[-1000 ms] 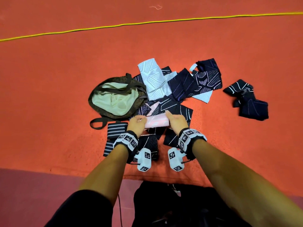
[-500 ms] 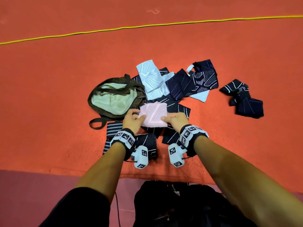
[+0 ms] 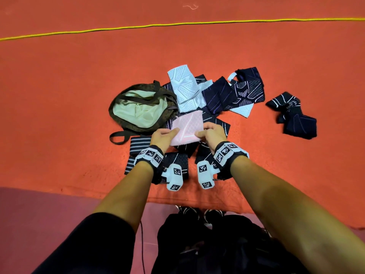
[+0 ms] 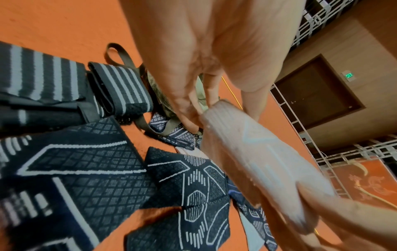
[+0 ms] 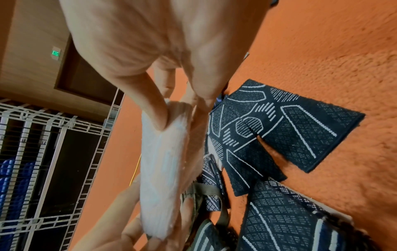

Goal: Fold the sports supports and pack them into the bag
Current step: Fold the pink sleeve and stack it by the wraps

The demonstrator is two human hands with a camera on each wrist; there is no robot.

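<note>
A folded pink support (image 3: 187, 128) is held up flat above the pile, between both hands. My left hand (image 3: 165, 136) pinches its left edge and my right hand (image 3: 210, 133) pinches its right edge. The left wrist view shows the pink support (image 4: 257, 152) with thumb and fingers clamped on its end; the right wrist view shows the pink support (image 5: 163, 169) pinched likewise. The olive bag (image 3: 142, 107) lies open on the floor just left of the hands, its pale lining showing. Dark patterned supports (image 3: 215, 125) lie under the hands.
A white support (image 3: 184, 89) and navy supports (image 3: 245, 89) lie behind the hands. Two more dark supports (image 3: 294, 117) sit apart at the right. Grey-striped wraps (image 3: 138, 147) lie by my left wrist. A yellow cord (image 3: 177, 24) crosses the orange floor far behind.
The pink support has been lifted from the pile and turned up to face the camera, and both hands have carried it slightly forward and left, nearer the bag.
</note>
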